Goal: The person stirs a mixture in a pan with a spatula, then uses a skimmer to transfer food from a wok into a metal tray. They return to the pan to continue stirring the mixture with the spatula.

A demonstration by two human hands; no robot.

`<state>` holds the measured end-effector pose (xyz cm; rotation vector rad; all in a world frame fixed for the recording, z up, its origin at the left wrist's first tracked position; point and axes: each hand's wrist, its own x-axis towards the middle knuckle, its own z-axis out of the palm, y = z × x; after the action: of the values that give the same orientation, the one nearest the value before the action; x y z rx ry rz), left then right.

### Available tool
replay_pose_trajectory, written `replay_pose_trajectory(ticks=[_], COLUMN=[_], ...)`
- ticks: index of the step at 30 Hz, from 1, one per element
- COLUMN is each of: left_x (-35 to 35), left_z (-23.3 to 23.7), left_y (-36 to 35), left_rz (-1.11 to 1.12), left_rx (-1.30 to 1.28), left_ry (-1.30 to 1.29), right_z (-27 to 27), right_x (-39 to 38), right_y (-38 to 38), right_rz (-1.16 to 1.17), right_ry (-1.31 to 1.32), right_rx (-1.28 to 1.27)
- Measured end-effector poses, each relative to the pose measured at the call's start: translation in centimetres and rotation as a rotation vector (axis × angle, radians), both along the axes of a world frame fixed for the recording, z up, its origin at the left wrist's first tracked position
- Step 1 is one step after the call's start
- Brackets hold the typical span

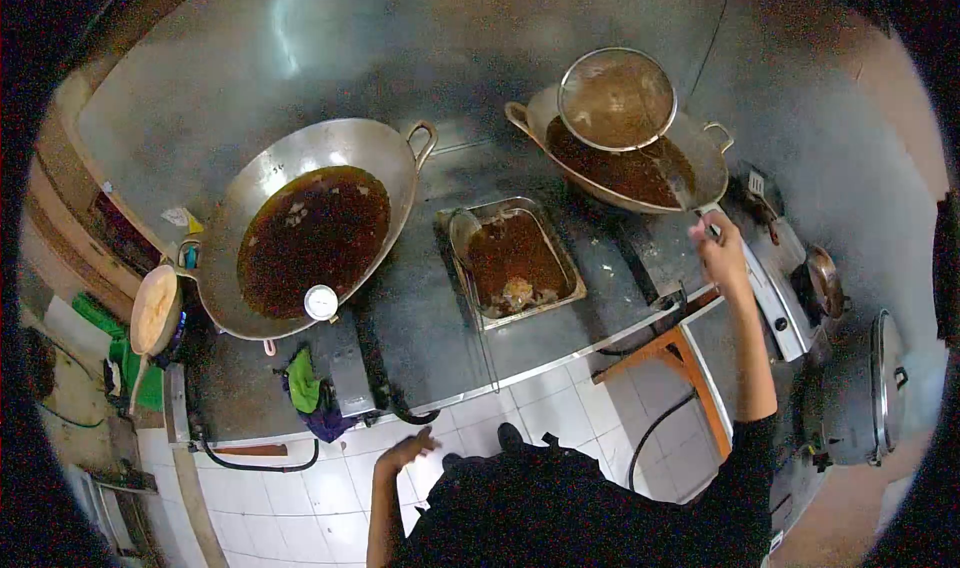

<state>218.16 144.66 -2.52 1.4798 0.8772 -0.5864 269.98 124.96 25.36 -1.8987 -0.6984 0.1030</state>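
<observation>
My right hand [718, 252] is wrapped round the handle end of a round wire-mesh strainer [618, 100]. The strainer is held over the right wok [562, 171], which contains dark brown oil, and its handle crosses the wok's near side. My left hand [408, 452] hangs in front of the counter with its fingers apart and nothing in it. Between the two woks sits a rectangular metal tray [572, 290] with brown liquid and pale bits. A long-handled ladle [465, 230] rests in the tray, its thin handle reaching past the counter edge.
At left stands a larger wok [400, 183] of dark oil, with a dial thermometer [321, 303] at its rim. A green cloth [302, 380] lies at the counter edge. A pale-filled long-handled pan [158, 313] is far left. On the right are a spatula [757, 184] and a large lidded pot [850, 403].
</observation>
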Motion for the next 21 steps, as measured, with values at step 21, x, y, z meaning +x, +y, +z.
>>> replay_pose_trajectory(ticks=[21], left_x=[19.0], left_z=[5.2], left_y=[-1.7], left_rz=[0.759], left_rx=[-0.213], left_ry=[-0.470], right_z=[-14.2], right_x=[-19.2], right_y=[-8.9], right_rz=[-0.118], right_ry=[-0.699], right_rx=[-0.859])
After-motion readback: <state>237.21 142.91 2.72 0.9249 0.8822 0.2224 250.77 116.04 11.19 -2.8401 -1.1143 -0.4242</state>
